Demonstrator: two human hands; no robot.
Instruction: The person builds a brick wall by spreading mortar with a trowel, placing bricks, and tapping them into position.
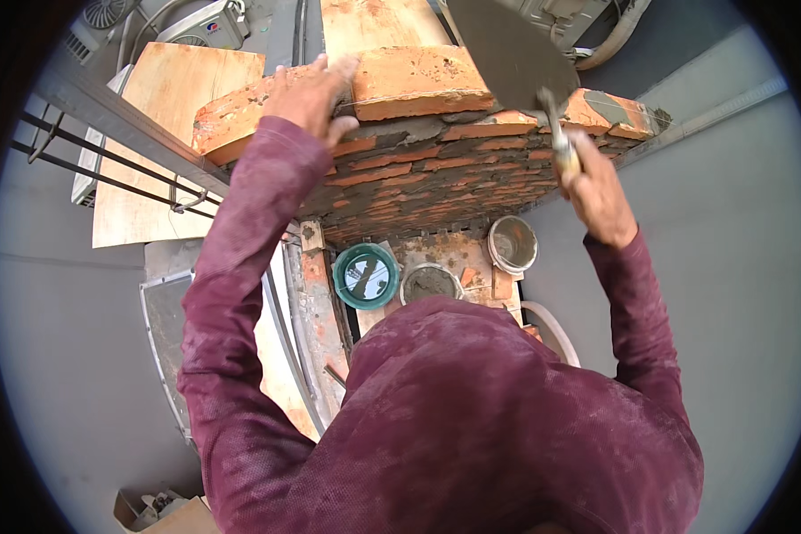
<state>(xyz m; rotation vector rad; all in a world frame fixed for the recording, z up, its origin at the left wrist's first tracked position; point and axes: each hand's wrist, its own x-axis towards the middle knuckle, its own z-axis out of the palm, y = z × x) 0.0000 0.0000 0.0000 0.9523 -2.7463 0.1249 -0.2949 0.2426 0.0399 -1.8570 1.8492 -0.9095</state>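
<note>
Passage was clear over middle brick; trowel blocked its right, left grip its left, metal post beyond.

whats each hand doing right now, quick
Left hand: open, fingers spread over the end of a brick on top of the wall.
Right hand: closed around the handle of a trowel.
</note>
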